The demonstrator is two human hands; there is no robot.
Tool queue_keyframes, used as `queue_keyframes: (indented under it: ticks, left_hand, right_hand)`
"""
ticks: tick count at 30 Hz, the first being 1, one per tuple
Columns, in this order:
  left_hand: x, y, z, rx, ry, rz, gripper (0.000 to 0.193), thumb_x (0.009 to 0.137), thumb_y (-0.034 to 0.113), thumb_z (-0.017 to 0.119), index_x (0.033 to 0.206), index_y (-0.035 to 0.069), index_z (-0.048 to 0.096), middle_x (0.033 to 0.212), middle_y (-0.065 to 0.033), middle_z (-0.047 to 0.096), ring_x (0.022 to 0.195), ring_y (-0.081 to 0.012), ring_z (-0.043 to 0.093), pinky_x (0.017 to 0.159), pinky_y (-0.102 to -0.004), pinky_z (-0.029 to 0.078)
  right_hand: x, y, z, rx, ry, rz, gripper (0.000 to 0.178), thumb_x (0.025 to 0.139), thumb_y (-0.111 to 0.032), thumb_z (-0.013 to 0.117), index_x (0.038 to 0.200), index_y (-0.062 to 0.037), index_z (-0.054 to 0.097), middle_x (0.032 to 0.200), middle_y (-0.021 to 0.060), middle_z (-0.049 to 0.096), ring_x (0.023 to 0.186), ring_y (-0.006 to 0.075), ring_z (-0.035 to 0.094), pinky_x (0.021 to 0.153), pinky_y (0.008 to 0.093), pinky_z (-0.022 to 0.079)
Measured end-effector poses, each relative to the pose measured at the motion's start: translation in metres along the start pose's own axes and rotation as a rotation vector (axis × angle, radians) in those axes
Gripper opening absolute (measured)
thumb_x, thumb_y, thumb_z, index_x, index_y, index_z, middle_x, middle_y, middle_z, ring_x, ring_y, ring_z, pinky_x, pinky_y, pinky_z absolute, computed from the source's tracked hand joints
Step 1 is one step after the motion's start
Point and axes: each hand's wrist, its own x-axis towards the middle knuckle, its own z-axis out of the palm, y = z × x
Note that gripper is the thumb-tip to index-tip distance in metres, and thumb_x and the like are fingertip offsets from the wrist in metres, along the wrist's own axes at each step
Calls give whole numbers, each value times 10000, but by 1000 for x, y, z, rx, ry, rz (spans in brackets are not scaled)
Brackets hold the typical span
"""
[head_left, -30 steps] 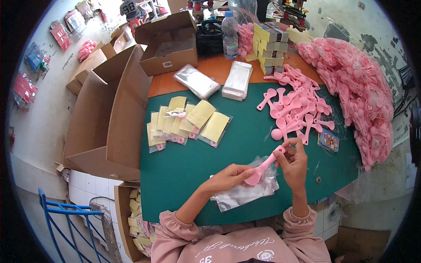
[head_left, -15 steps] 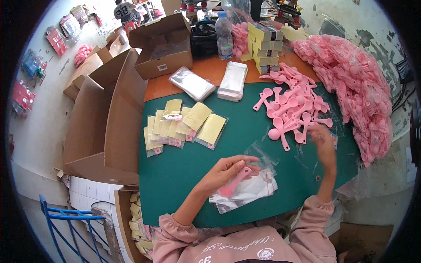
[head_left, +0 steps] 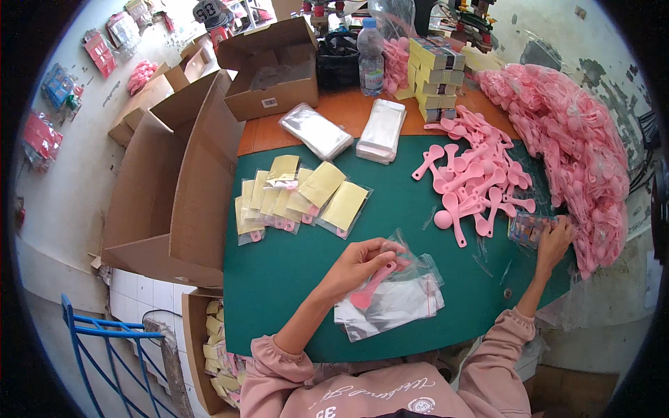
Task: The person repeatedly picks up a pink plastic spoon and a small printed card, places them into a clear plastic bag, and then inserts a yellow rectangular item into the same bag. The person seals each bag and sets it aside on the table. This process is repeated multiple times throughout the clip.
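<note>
My left hand [head_left: 357,270] is closed, pinching the opening of a clear plastic bag [head_left: 397,240] with a pink measuring spoon [head_left: 374,287] in it. Underneath lies a small pile of flat clear bags [head_left: 397,306] on the green table top. At the table's right side my right hand [head_left: 555,244] has its fingers closed at the edge of a colourful printed card [head_left: 531,230]; whether more cards lie under it I cannot tell. Just beyond is a heap of loose pink spoons [head_left: 477,174].
Filled bags with yellow cards [head_left: 324,184] lie overlapping at the left. Two stacks of clear bags [head_left: 380,132], a water bottle [head_left: 371,63] and bundled cards [head_left: 437,76] stand farther back. Open cardboard boxes [head_left: 202,174] flank the left edge; a big sack of pink spoons [head_left: 578,153] borders the right.
My right hand has moved right, from beside the spoon heap to the printed card. My left hand still holds the bag and spoon; the whole view has shifted slightly.
</note>
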Motion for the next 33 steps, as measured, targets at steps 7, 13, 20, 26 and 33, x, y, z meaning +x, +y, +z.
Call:
queue_keyframes:
  ticks: [7,13,20,26,33]
  left_hand:
    - [1,1,2,-75,-31,-8,272,922,171,427,1091,-22,518,961,-117,615,914,-144,586,785,-239,462]
    - [4,-1,3,-3,-52,3,265,923,165,424,1091,-16,521,956,-99,614,893,-116,576,782,-223,452]
    - [4,8,5,59,-55,32,249,913,175,455,1065,-5,535,897,-30,606,803,-56,531,722,-201,434]
    - [4,-1,-3,114,-19,69,253,918,176,445,1042,-23,541,875,-26,597,797,-53,519,718,-199,427]
    - [1,12,0,130,-3,55,267,925,201,437,1002,-30,548,878,-17,587,786,-50,510,708,-196,422]
  right_hand:
    - [-27,-104,-80,983,-560,-96,101,813,-18,521,911,-20,546,799,60,604,660,136,590,548,268,473]
    - [-57,-160,-109,1413,-839,-81,117,806,-40,581,912,-5,545,725,35,602,638,70,579,462,225,497]
    - [-47,-163,-116,1225,-820,-218,87,806,-43,581,885,-16,556,666,39,603,591,58,555,463,213,474]
    - [-48,-164,-114,1087,-772,-586,110,776,-55,602,868,-14,560,659,77,598,520,107,533,478,238,424]
    - [-32,-167,-119,1064,-852,-712,129,746,-47,608,861,-17,558,704,79,588,539,150,528,505,255,419]
